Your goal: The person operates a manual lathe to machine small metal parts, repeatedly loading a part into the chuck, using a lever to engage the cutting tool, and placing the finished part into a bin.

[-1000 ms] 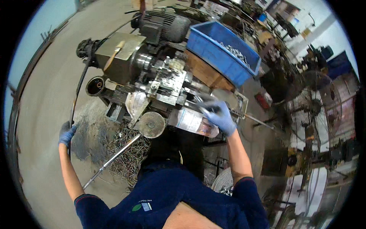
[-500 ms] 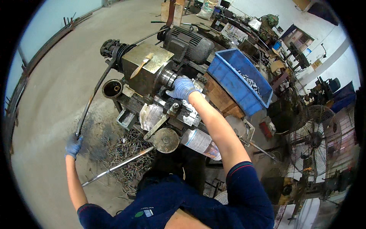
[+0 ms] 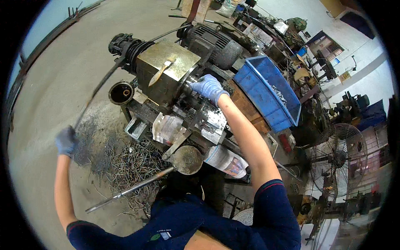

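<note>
My left hand, in a grey-blue knit glove and smeared by motion, is closed round the lower end of a long dark lever. The lever runs up to the back of a small, greasy lathe. My right hand, in a similar glove, is at the shiny round chuck on the headstock. Its fingers curl in at the chuck's face; what they hold there is hidden. A wooden-handled brush lies on the headstock's top. Below my right hand is the metal tool slide, strewn with dark chips.
A blue bin holding small metal pieces stands right of the lathe, beside an electric motor. A handwheel with a long metal handle juts toward me. Swarf heaps on the floor. A caged fan stands at right.
My left hand has swung outward to the left and slightly up with the lever's end. My right hand stays at the chuck, its fingers now more curled in. The whole view has shifted a little.
</note>
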`<state>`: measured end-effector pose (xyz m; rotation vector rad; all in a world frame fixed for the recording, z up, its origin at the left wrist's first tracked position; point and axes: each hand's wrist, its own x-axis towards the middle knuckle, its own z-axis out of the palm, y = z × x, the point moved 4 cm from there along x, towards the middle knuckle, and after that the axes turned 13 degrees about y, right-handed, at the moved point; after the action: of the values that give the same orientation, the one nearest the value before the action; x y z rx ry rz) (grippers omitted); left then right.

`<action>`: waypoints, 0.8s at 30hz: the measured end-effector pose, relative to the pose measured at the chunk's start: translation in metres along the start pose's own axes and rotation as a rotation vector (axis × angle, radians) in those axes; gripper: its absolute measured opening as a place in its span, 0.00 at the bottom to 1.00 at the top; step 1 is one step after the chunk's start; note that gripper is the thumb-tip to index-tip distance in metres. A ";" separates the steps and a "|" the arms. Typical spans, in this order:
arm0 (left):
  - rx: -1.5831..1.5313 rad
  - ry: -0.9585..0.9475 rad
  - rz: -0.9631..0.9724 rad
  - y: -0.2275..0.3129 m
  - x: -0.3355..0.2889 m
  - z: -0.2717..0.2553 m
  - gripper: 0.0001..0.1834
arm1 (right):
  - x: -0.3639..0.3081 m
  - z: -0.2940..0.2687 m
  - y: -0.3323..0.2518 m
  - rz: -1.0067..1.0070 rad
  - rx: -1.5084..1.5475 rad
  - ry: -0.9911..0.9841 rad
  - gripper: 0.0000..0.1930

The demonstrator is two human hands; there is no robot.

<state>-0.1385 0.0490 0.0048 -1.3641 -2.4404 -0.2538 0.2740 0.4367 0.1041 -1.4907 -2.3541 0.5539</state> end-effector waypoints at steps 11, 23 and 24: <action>-0.019 0.091 -0.128 -0.072 0.060 0.048 0.14 | -0.046 -0.042 -0.025 -0.224 0.000 0.188 0.25; -0.381 -0.421 0.254 0.193 0.002 0.282 0.19 | -0.281 -0.153 0.221 0.173 -0.002 0.521 0.10; -0.261 -0.427 0.366 0.221 0.012 0.248 0.17 | -0.313 -0.161 0.234 0.289 -0.070 0.483 0.14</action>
<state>-0.0061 0.2518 -0.2223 -2.1370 -2.4741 -0.2108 0.6614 0.2692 0.1215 -1.7743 -1.8204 0.1451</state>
